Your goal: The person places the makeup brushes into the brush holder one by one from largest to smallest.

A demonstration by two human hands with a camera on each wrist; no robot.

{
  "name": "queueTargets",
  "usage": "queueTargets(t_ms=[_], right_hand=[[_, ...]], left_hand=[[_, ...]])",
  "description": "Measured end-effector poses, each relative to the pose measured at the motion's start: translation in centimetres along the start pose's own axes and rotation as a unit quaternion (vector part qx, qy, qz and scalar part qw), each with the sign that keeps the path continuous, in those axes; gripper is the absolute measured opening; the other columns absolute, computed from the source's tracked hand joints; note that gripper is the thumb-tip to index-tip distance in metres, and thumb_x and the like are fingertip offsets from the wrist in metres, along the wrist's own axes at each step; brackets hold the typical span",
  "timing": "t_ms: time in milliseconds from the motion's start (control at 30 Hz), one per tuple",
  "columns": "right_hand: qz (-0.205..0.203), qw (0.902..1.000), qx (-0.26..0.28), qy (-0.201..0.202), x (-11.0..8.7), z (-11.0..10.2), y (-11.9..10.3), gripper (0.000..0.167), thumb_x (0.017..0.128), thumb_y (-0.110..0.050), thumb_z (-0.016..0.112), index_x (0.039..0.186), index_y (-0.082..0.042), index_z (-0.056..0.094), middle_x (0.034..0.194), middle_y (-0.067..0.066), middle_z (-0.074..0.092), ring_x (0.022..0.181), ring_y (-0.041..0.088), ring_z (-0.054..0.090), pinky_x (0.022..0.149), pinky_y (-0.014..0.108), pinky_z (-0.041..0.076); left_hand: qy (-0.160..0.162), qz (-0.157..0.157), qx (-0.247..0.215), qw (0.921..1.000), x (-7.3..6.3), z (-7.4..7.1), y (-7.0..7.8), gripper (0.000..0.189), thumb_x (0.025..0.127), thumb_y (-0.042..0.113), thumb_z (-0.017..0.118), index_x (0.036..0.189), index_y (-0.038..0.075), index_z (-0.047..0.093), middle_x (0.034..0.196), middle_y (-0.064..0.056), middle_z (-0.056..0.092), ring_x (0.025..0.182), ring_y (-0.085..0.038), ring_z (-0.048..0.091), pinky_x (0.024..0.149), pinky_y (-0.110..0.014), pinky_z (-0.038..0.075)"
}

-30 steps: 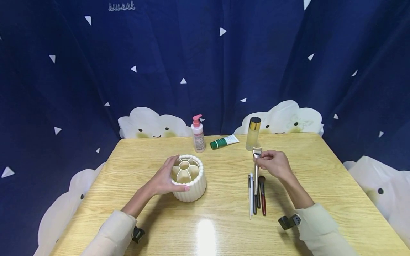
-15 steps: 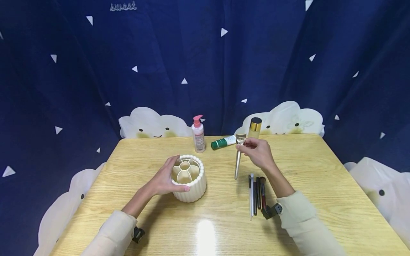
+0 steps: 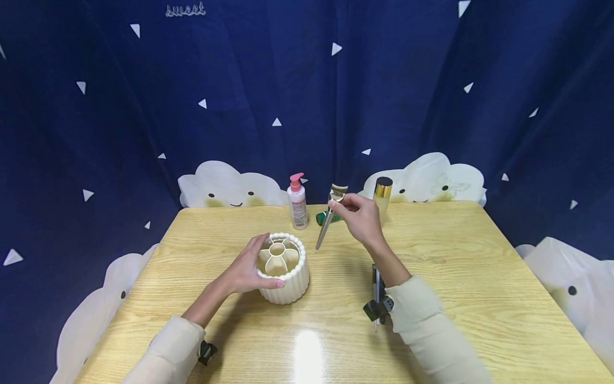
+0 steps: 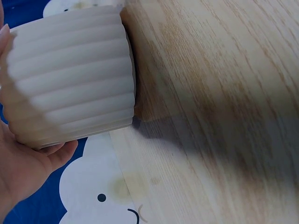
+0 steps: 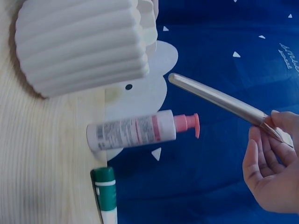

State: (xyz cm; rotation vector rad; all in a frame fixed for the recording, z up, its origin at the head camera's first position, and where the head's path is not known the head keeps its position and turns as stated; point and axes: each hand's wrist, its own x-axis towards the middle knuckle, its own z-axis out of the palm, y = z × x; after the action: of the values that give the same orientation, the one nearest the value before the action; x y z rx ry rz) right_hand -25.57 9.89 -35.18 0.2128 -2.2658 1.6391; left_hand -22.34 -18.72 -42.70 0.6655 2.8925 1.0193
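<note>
My left hand (image 3: pixel 242 269) grips the cream ribbed brush holder (image 3: pixel 293 288), thumb on the near side and fingers at the far rim. The holder stands upright on the table, its top divided into petal-like compartments around a central ring. In the left wrist view its ribbed wall (image 4: pixel 70 77) fills the upper left. Raised to the right of it, my right hand (image 3: pixel 361 220) pinches a makeup brush (image 3: pixel 324 230) near its head. The brush tilts, bristles up, handle end pointing down toward the holder; the right wrist view shows its metallic handle (image 5: pixel 219 100) apart from the holder.
Several more makeup brushes (image 3: pixel 376 282) lie on the table, partly hidden under the right forearm. Along the back stand a pink-topped pump bottle (image 3: pixel 298 209) and a gold-and-black-capped bottle (image 3: pixel 382 194). Between them lies a green-and-white tube (image 3: pixel 321 217), partly covered by the right hand.
My right hand has carried the makeup brush leftward and farther back, from above the other brushes toward the holder. The brush now slants more. My left hand and the holder stay put.
</note>
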Motion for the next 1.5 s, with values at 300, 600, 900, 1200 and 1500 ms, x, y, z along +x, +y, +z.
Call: queueTargets(t_ms=[300,600,900,1200,1500], right_hand=[[-0.035,0.9988,0.027,0.018,0.8,3.1,-1.1,0.018,0.083,-0.018,0.073,0.079,-0.001,0.068,0.076,0.012,0.066,0.066,0.008,0.055,0.058,0.017,0.043],[-0.048,0.9977,0.045,0.017,0.8,5.9,-1.1,0.018,0.082,-0.017,0.073,0.079,0.0,0.068,0.079,0.016,0.069,0.07,0.007,0.06,0.065,0.017,0.048],[-0.042,0.9989,0.006,-0.019,0.3,8.2,-0.4,0.019,0.082,-0.022,0.073,0.078,-0.004,0.068,0.078,0.01,0.069,0.071,0.01,0.059,0.065,0.02,0.048],[-0.024,0.9983,-0.027,-0.045,-0.6,9.1,0.7,0.02,0.087,-0.027,0.068,0.083,-0.007,0.072,0.076,0.007,0.069,0.069,0.01,0.058,0.064,0.021,0.047],[-0.024,0.9956,-0.042,-0.08,-1.3,9.8,1.4,0.018,0.086,-0.023,0.069,0.08,-0.005,0.071,0.075,0.006,0.069,0.068,0.008,0.056,0.063,0.02,0.047]], left_hand=[[0.003,0.002,0.0,1.0,0.0,0.0,-0.2,0.123,0.055,0.058,0.083,0.149,0.007,0.023,0.148,-0.014,0.033,0.133,-0.036,0.04,0.106,-0.055,0.037],[0.003,0.004,0.002,1.0,0.2,0.1,-0.3,0.123,0.055,0.058,0.083,0.149,0.007,0.023,0.148,-0.014,0.033,0.133,-0.034,0.04,0.107,-0.053,0.037],[0.001,0.001,-0.003,1.0,0.1,0.1,-0.4,0.123,0.055,0.058,0.083,0.149,0.007,0.023,0.148,-0.015,0.033,0.133,-0.037,0.04,0.107,-0.054,0.037],[0.0,0.001,-0.005,1.0,0.1,0.0,-0.2,0.123,0.054,0.059,0.083,0.149,0.007,0.023,0.148,-0.014,0.033,0.133,-0.033,0.04,0.106,-0.053,0.038],[-0.002,0.0,0.001,1.0,0.1,0.0,-0.1,0.123,0.056,0.059,0.082,0.149,0.007,0.022,0.149,-0.015,0.032,0.135,-0.034,0.038,0.108,-0.053,0.036]])
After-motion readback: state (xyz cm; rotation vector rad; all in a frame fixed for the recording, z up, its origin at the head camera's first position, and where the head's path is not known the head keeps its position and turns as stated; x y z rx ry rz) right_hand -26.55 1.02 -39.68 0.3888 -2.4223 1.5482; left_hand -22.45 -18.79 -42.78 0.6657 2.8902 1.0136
